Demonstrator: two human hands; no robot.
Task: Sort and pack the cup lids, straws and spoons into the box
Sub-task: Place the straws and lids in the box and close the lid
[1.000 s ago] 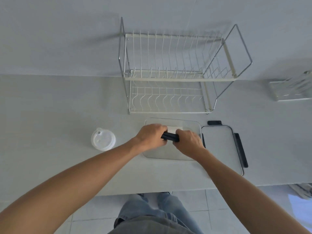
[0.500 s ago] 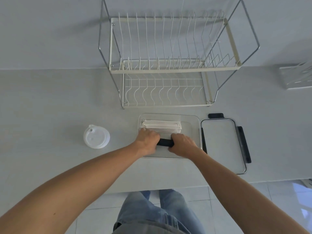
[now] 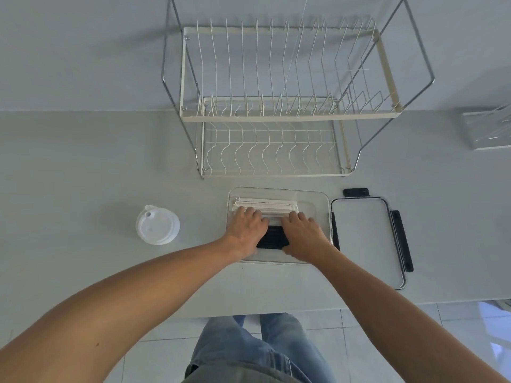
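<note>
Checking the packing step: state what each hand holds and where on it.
Neither clearly grips anything. The left hand and right hand lie with fingers extended on the two ends of the black bundle in the clear box, fingertips reaching the white straws.

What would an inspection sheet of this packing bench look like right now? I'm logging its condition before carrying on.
Surface: pale grey counter, against a plain wall.
Job's things: clear box holding white wrapped straws at the far side and black spoons nearer; stack of white cup lids on the counter left of the box; box lid with black clips lying to its right.
Clutter: empty two-tier dish rack; clear container at the right edge.
Grippers: left hand and right hand rest fingers-down on the spoons, fingertips reaching the straws.
Cables: nothing seen.
Surroundings: tiled floor, the person's jeans.
</note>
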